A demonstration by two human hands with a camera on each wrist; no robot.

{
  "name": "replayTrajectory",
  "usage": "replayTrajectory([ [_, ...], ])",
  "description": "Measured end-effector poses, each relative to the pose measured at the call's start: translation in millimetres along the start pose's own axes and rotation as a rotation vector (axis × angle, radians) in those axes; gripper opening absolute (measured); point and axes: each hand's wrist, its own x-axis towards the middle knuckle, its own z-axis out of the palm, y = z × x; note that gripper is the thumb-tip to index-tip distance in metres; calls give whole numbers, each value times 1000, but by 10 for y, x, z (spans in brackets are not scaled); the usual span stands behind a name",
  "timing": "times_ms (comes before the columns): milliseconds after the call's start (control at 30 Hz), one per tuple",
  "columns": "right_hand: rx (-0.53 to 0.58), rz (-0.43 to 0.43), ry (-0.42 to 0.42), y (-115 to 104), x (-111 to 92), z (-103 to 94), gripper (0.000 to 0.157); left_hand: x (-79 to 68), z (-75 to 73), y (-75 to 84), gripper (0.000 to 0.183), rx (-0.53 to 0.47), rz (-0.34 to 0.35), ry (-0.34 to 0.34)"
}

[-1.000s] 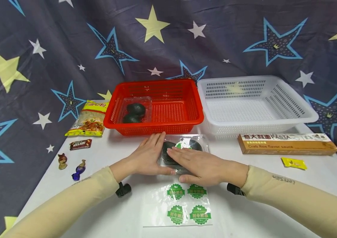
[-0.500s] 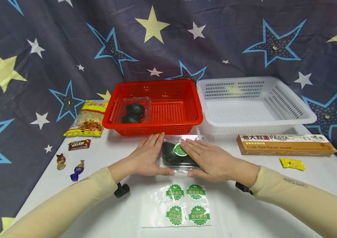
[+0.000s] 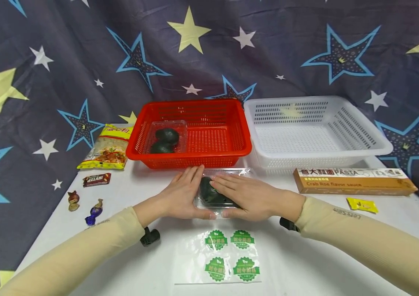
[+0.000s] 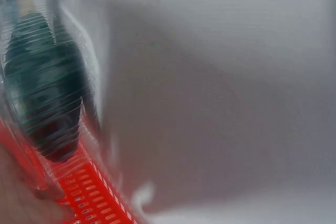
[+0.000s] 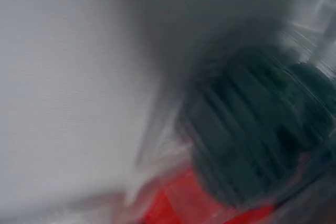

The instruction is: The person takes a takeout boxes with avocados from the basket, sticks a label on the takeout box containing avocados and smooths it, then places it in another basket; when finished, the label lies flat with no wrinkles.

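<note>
A clear plastic clamshell box (image 3: 237, 172) with dark green avocados (image 3: 208, 192) inside lies in front of the red basket. My left hand (image 3: 181, 198) rests along its left side, fingers stretched out and thumb by the near edge. Flat across the lid lies my right hand (image 3: 253, 197), its fingers straight and covering nearly all of the round green-and-white sticker. Through the ribbed plastic, avocados (image 4: 46, 87) show in the left wrist view, and a blurred avocado (image 5: 247, 124) in the right. Nearer me is a sheet (image 3: 191, 263) of several green round stickers.
Behind stands the red basket (image 3: 188, 157), holding another clear box of avocados (image 3: 167, 136). A white basket (image 3: 320, 154) adjoins it. Right: a pasta box (image 3: 355, 181) and yellow sachet (image 3: 362, 204). Left: a yellow-edged food bag (image 3: 107, 150), a chocolate bar (image 3: 96, 179) and wrapped candies (image 3: 94, 211).
My right hand slid right, baring the sticker on the lid, then came back left over it. My left hand has stayed at the box's left side.
</note>
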Motion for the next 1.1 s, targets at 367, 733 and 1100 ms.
replayTrajectory([
  [367,-19,23,20,-150,27,54,80,-4,1,18,129,28,2,6],
  [733,-80,-9,55,-155,-247,29,76,-9,4,1,130,27,-1,16],
  [1100,-105,-14,99,-99,-405,13,72,-29,-8,18,130,14,-8,24],
])
